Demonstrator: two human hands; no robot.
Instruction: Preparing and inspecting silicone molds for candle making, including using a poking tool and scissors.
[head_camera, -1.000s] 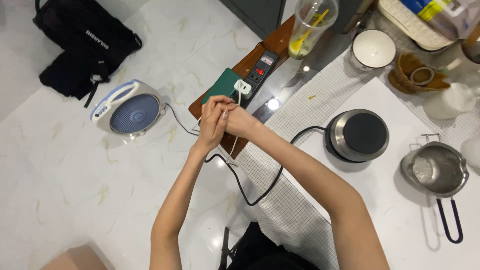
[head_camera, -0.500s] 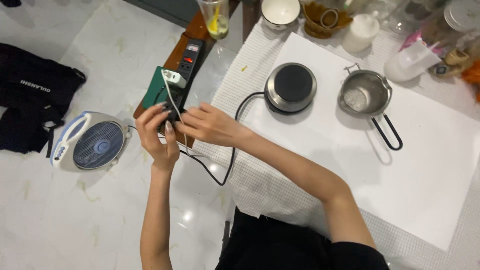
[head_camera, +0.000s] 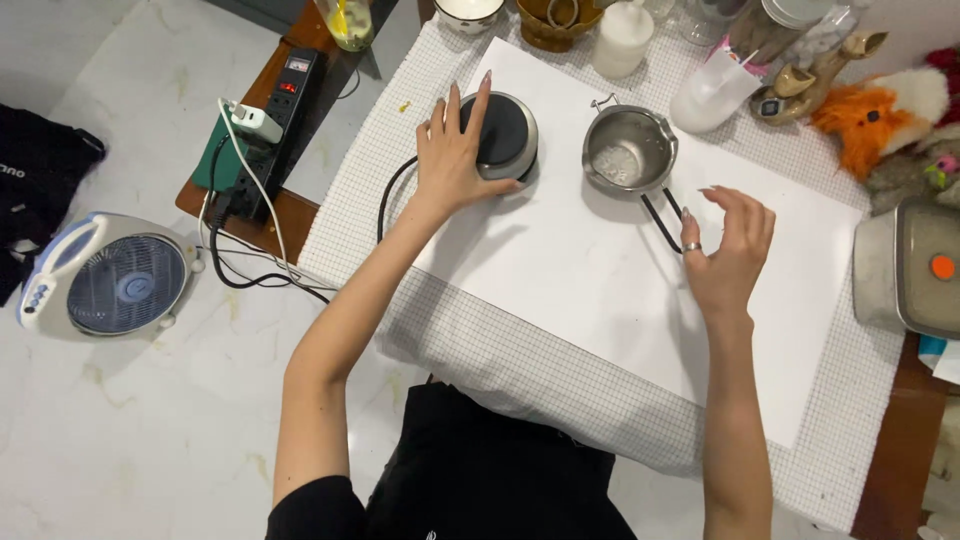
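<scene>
Overhead view of a work table. The left hand (head_camera: 455, 150) rests flat on the near-left edge of a small round electric hot plate (head_camera: 503, 132), fingers spread and thumb against its steel rim; it clasps nothing. The hot plate stands on a white sheet (head_camera: 620, 290) laid over a gridded cloth (head_camera: 500, 350), its black cord (head_camera: 390, 195) trailing off the table's left edge. Just right of it sits a steel melting pot (head_camera: 628, 150) with a black loop handle (head_camera: 662, 215). The right hand (head_camera: 728, 250), open with fingers curled and empty, hovers just beside that handle without touching it. A power strip (head_camera: 285, 105) and a small fan (head_camera: 105, 275) lie at left.
</scene>
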